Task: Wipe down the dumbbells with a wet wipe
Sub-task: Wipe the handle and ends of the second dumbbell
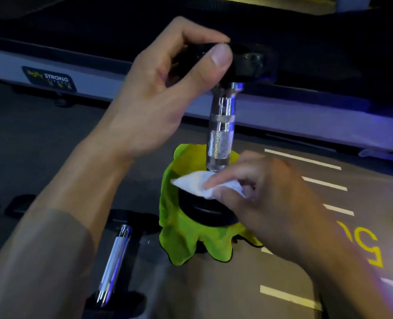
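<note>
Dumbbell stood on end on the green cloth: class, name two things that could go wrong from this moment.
1. The dumbbell stands upright, steadied only by the left hand gripping its top weight. If that grip slips, it could topple, perhaps towards the second dumbbell lying nearby.
2. The right hand pinches the wet wipe at the handle's base. The crumpled green cloth underneath may let the lower weight shift.

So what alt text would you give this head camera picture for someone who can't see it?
A person's left hand holds a dumbbell upright by its top end on a green cloth, while the right hand presses a white wet wipe at the base of its chrome handle. A second dumbbell lies on the gym floor nearby.
</note>
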A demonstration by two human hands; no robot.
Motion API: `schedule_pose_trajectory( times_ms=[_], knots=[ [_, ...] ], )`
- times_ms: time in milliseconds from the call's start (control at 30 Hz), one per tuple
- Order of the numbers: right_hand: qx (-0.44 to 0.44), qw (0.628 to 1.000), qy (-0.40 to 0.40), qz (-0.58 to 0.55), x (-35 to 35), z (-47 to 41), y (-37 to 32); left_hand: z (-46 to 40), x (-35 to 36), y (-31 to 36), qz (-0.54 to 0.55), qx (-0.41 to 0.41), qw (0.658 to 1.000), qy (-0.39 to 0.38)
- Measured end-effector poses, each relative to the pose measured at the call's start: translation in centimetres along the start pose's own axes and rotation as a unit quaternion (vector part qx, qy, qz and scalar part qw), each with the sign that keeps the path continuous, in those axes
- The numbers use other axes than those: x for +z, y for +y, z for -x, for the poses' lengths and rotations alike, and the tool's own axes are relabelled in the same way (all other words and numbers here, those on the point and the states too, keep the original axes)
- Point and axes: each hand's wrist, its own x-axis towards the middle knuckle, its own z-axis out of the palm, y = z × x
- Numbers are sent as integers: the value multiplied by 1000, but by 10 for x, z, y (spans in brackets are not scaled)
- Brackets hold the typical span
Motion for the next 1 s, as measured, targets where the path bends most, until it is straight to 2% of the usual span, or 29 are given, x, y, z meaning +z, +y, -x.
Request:
schedule_pose_trajectory(
  times_ms=[100,200,233,400,600,733,800,900,1000],
  knots=[
    [-36,993,103,35,9,-11,-2,-6,-1,-5,17,-14,1000,0],
    [-80,971,223,35,11,-21,-1,-12,-1,-11,25,-26,999,9],
    [-95,965,240,36,12,-22,1,-14,0,-13,26,-28,999,11],
    [-100,982,147,68,9,-8,1,-14,2,-14,49,-22,998,17],
    [-129,951,255,116,2,-35,-12,-13,8,-5,54,-23,998,3],
    [-124,972,176,98,14,-7,-2,-14,10,-4,67,-23,997,-7],
    [-132,965,198,112,6,-23,-2,-15,11,-5,67,-28,997,-4],
    [-128,944,283,115,-5,-43,-7,-16,7,-8,64,-38,997,8],
    [-120,959,237,95,12,-14,-1,-15,4,-9,79,-49,996,13]
  ],
)
